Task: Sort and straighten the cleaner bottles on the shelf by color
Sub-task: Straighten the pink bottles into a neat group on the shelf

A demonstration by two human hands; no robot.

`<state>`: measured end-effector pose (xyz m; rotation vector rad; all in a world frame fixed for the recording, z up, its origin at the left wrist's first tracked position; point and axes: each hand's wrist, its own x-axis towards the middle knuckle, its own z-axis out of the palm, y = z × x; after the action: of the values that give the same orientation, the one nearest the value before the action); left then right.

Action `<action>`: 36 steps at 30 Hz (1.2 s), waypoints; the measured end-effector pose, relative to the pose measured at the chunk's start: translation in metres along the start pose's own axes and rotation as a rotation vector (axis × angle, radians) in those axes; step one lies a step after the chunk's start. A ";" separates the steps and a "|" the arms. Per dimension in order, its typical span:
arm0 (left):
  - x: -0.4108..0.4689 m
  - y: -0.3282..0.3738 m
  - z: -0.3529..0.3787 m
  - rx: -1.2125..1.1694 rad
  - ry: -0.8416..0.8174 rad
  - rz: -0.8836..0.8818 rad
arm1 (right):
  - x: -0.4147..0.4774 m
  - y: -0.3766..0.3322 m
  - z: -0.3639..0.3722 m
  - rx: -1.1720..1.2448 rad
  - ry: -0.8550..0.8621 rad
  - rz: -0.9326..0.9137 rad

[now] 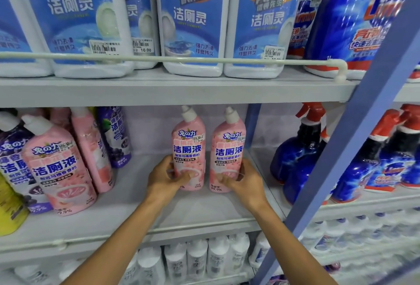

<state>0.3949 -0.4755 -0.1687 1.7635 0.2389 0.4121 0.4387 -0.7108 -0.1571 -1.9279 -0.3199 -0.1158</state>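
**Readable labels on shelved cleaner bottles**

The white bottles on the upper shelf read "Mr Puton" and "洁厕灵". A price sticker on one shows "10.00". Below, a pink bottle reads "兔の力", "洁厕液" and "600g", and its tag shows "8.00". The second pink bottle beside it carries the same brand and "99.9%". A purple bottle also reads "99.9%".

Two bottles abreast on shelf
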 end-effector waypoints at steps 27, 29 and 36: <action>0.091 -0.008 0.061 -0.026 0.148 0.114 | 0.104 0.023 0.019 0.252 0.082 -0.024; 0.091 -0.007 0.061 -0.031 0.145 0.112 | 0.104 0.022 0.018 0.263 0.062 0.005; 0.079 0.009 0.053 0.020 0.088 0.077 | 0.092 0.018 0.006 0.174 -0.026 -0.033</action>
<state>0.4873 -0.4953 -0.1580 1.7804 0.2390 0.5449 0.5311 -0.6956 -0.1540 -1.7533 -0.3674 -0.0818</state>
